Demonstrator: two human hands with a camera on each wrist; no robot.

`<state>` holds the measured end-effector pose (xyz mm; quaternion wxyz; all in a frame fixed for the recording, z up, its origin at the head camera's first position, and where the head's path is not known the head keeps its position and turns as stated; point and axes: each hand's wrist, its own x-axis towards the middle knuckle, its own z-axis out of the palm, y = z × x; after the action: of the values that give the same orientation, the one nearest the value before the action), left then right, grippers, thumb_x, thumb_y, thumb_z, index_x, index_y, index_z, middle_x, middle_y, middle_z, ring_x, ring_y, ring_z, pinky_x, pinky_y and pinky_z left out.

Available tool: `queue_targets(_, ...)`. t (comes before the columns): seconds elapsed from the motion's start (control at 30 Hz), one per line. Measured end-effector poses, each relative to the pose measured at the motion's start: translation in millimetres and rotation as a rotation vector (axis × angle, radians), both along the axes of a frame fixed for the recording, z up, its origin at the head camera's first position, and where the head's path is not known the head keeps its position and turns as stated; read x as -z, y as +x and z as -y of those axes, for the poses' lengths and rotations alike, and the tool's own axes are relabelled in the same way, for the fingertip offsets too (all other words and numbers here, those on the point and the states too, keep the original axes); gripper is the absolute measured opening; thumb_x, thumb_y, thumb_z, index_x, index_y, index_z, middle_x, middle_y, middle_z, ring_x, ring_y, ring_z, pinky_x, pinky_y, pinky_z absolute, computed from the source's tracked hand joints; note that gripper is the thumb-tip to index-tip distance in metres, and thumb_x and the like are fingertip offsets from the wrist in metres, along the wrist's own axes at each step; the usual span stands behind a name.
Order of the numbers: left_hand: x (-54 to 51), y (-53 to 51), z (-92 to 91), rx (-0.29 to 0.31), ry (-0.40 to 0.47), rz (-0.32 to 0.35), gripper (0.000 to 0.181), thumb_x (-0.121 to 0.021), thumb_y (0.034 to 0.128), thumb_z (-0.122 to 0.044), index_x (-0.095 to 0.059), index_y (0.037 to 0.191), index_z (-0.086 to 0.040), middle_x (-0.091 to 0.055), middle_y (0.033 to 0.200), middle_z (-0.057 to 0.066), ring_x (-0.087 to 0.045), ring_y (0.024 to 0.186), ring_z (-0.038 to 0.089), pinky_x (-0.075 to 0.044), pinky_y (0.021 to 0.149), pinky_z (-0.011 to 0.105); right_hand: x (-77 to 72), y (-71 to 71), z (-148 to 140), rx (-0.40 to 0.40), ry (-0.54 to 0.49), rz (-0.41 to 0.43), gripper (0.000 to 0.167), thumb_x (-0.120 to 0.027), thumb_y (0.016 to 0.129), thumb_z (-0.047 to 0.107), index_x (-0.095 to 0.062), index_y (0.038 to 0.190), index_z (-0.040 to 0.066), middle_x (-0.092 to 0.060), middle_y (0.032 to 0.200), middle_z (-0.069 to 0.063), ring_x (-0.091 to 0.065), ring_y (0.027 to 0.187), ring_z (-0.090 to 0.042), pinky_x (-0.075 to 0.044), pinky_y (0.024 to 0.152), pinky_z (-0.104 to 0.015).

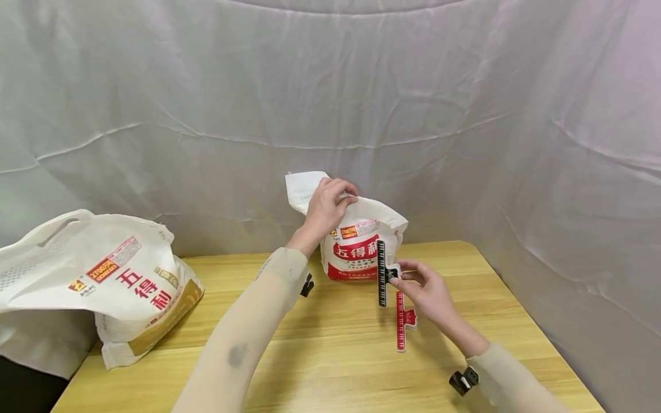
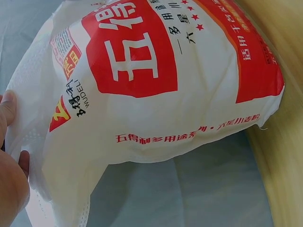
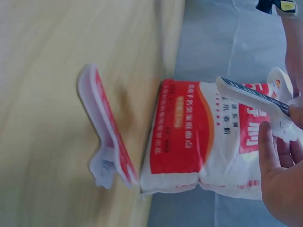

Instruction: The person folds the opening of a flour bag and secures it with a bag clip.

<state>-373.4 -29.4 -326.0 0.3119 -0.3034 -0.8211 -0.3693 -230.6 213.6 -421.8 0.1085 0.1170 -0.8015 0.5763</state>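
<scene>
A white and red flour bag [image 1: 356,246] stands at the back of the table. At its folded top, my left hand [image 1: 330,203] pinches the white plastic; in the left wrist view only part of that hand [image 2: 12,179] shows at the edge. My right hand [image 1: 426,289] holds a black and white bag clip [image 1: 382,274] by its handle, in front of the bag's right side. On the table below lies a red and white bag clip [image 1: 400,321], seen side-on in the right wrist view [image 3: 106,132].
Another flour bag [image 1: 139,287], white with a golden-brown base, leans at the table's left side. A grey cloth [image 1: 232,115] hangs behind the wooden table [image 1: 351,367] and along its right side.
</scene>
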Motion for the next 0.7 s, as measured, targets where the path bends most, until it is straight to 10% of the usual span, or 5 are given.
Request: queue_targets(0.7, 0.6, 0.4, 1.0, -0.01, -0.006, 0.024, 0.004, -0.076, 0.0944, -0.012, -0.074, 0.097, -0.012, -0.075, 0.102, 0.0, -0.058, 0.104, 0.021, -0.048, 0.094, 0.034, -44.5, -30.3, -24, 0.062, 0.084, -0.185, 0.04, -0.076, 0.095, 0.007, -0.064, 0.131, -0.004, -0.066, 0.122, -0.021, -0.063, 0.099, -0.002, -0.054, 0.089, -0.013)
